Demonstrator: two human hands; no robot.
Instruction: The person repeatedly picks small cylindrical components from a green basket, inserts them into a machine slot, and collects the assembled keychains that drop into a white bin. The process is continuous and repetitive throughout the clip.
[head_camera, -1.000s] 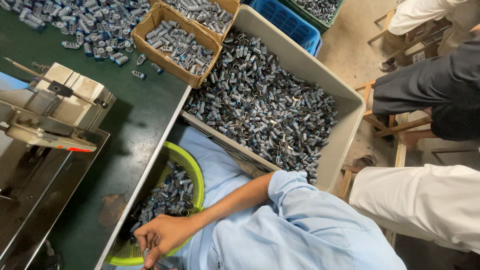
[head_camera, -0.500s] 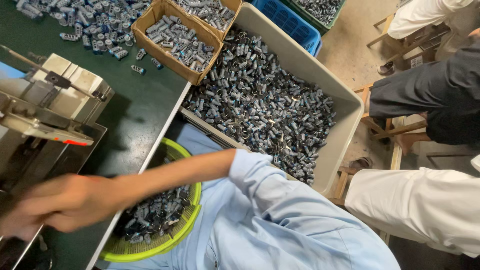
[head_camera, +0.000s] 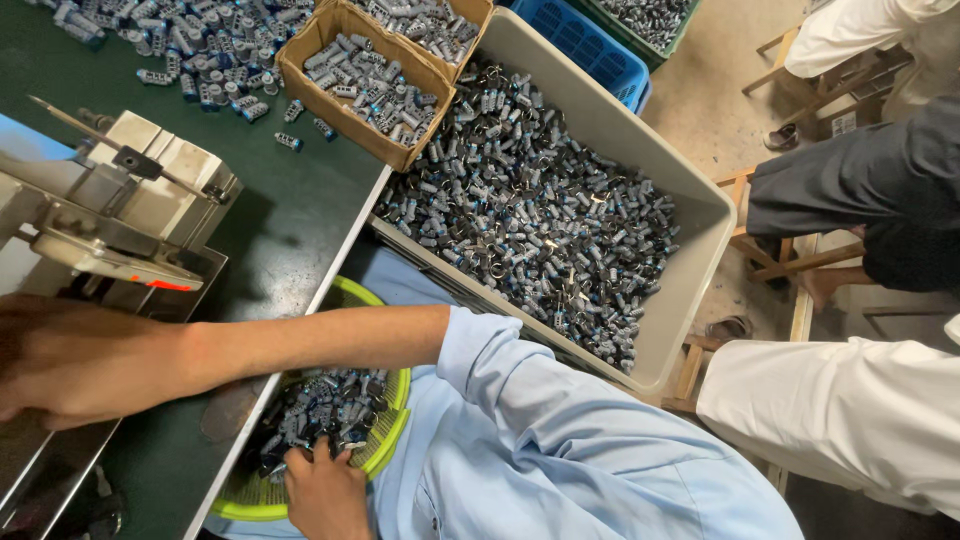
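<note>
While the left hand (head_camera: 75, 365) lies flattish by the metal machine (head_camera: 120, 215) on the counter (head_camera: 290, 235), apparently empty, right hand (head_camera: 325, 490) digs half-curled into small cylinders (head_camera: 320, 405) in the green basket (head_camera: 385, 445); grip unclear.

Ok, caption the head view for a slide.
Right hand reaches to the metal machine while left hand rests among small cylindrical parts in a green basket.

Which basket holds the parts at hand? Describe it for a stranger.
Start at the big grey tub of cylinders beside the green table. Nearer the person, at the table's edge, sits a round basket: the only lime-green mesh one, with a hand in it.
</note>
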